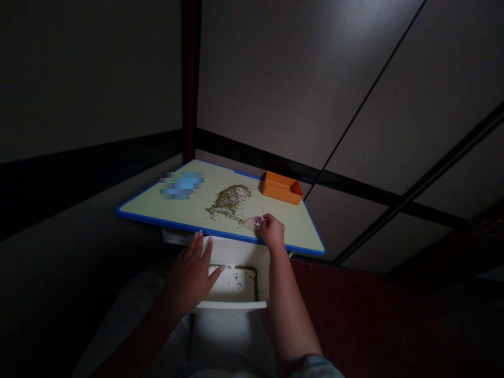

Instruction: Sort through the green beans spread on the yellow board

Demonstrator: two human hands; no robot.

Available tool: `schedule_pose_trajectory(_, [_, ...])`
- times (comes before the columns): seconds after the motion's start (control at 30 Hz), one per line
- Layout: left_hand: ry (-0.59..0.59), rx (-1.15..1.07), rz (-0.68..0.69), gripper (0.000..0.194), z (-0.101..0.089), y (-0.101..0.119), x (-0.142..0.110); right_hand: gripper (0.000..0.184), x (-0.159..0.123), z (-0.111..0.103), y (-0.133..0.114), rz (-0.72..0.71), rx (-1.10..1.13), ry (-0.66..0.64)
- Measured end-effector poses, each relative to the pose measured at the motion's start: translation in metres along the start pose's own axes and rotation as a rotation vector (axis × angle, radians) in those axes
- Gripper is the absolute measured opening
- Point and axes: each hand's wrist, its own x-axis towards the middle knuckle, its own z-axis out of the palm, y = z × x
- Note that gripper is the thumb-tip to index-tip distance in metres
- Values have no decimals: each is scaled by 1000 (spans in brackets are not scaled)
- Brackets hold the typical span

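Small green beans (226, 202), possibly mung beans, lie scattered in a patch on the pale yellow tabletop (185, 210) with its blue rim. My right hand (272, 230) rests near the front right of the tabletop with its fingers pinched together. At its fingertips is a pale, fan-shaped patch (252, 224) that I cannot make out. Below the front edge sits a white box (236, 291), with a few beans on its floor and along its inner edges. My left hand (192, 275) lies over the box's left side, fingers spread, thumb reaching inside.
An orange rectangular tray (281, 188) stands at the back right of the tabletop. A blurred-out blue patch (181, 185) is on the left. Dark panelled walls (275, 79) rise behind, and a dark red floor (338, 315) shows on the right.
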Motion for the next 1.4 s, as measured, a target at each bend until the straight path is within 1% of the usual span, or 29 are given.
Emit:
schedule_pose_trajectory(0.33, [-29,23,0,68,-4,1,0,25,0,1,-3,-44,0,-41])
schedule_pose_trajectory(0.53, [-48,14,5,68,-3,0,0,26,0,0,-2,25,-47,1])
schedule_pose_trajectory(0.77, [-24,-3,-10,67,-1,0,0,26,0,-4,2,119,-4,78])
schedule_pose_trajectory(0.83, [-14,-3,-5,67,0,0,0,26,1,-3,2,97,32,83])
schedule_pose_trajectory(1.0, [4,-14,3,66,0,0,0,24,1,1,1,-16,73,47])
schedule_pose_trajectory(1.2, [-2,-31,-9,65,-2,1,-1,24,1,2,1,-33,53,16])
schedule_pose_trajectory(1.3, [-13,-14,-16,65,-3,1,-1,24,1,0,0,3,24,23])
schedule_pose_trajectory(1.4, [-23,-6,-15,66,-3,1,-1,26,2,-3,1,78,-12,56])
